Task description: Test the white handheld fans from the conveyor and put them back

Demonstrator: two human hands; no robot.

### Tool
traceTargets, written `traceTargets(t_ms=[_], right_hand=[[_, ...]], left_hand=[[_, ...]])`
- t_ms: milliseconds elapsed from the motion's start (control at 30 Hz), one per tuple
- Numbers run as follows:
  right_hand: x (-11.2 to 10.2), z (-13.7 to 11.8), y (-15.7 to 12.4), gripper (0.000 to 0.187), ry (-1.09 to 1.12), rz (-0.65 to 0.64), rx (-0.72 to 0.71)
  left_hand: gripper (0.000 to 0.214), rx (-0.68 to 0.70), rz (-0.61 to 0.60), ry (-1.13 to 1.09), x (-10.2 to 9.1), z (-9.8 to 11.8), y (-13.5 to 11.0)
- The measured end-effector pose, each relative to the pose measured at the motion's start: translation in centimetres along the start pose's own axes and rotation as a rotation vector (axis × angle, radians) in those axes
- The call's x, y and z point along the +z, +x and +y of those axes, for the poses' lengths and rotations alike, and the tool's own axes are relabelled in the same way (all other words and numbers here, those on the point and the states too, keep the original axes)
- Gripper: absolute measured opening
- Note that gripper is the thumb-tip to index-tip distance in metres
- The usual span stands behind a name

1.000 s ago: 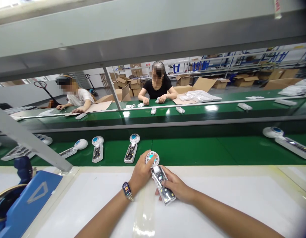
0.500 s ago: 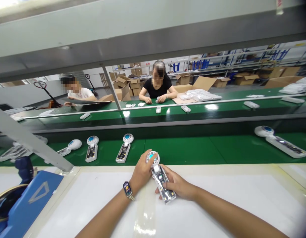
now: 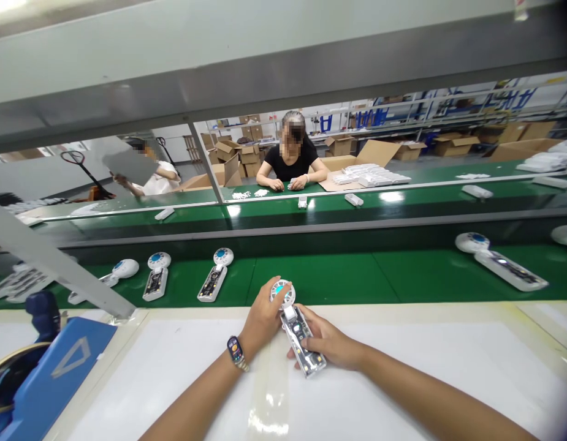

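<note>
From where I stand, one device (image 3: 293,327) is in hand over the white table (image 3: 173,343), its round head toward the near green belt (image 3: 333,275). Both hands are clamped on it: the left hand (image 3: 263,318) grips the head, thumb across the face; the right hand (image 3: 331,346) grips the rectangular body, thumb on top. One watch (image 3: 236,350) is on the left wrist.

Near belt: three similar units (image 3: 213,282) lie toward the left and two on the right, one cut off by the view; the cluster (image 3: 23,285) at far left cannot be counted. Far belt: five white casings (image 3: 354,200). Behind it: two co-workers (image 3: 290,160), one raising one sheet (image 3: 127,162).
</note>
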State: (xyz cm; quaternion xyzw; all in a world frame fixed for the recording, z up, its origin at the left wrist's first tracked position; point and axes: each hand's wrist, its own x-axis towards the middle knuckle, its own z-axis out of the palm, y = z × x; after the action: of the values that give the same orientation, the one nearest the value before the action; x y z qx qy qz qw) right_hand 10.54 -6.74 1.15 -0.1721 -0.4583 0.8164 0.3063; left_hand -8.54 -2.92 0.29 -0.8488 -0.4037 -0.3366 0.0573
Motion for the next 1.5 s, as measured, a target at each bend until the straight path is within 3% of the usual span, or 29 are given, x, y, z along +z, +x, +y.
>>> traceTargets(t_ms=[533,733,833,967,1133,1233,1367,1500], right_hand=[[0.0,-0.1,0.2,0.062,-0.006,0.018,0.004],[0.1,0.1,0.3,0.066,0.032,0.055,0.015],[-1.2,-0.1,0.6,0.071,0.035,0.194,-0.022],[-5.0,-2.1,0.7,0.072,-0.049,0.44,-0.187],[-9.1,-4.3,0.0,0.09,-0.279,0.52,-0.285],[-9.4,-3.9,0.1,0.091,-0.446,0.654,-0.198],[-8.8,-2.9,0.6,0.071,-0.696,0.837,-0.129],[-8.6,-2.6,0.7,0.054,-0.97,0.922,-0.145]], left_hand=[[0.056,-0.059,-0.103,-0.03,-0.3,0.2,0.1],[0.065,-0.095,-0.126,-0.051,-0.2,0.3,0.2],[0.068,-0.121,-0.13,-0.063,-0.1,0.4,0.3],[0.059,-0.183,-0.178,-0.039,-0.1,0.4,0.4],[0.044,-0.187,-0.205,-0.01,0.1,0.1,0.3],[0.038,-0.157,-0.202,-0.007,0.2,0.0,0.2],[0.034,-0.119,-0.164,-0.009,0.4,-0.3,0.2],[0.031,-0.107,-0.165,-0.006,0.4,-0.5,0.2]])
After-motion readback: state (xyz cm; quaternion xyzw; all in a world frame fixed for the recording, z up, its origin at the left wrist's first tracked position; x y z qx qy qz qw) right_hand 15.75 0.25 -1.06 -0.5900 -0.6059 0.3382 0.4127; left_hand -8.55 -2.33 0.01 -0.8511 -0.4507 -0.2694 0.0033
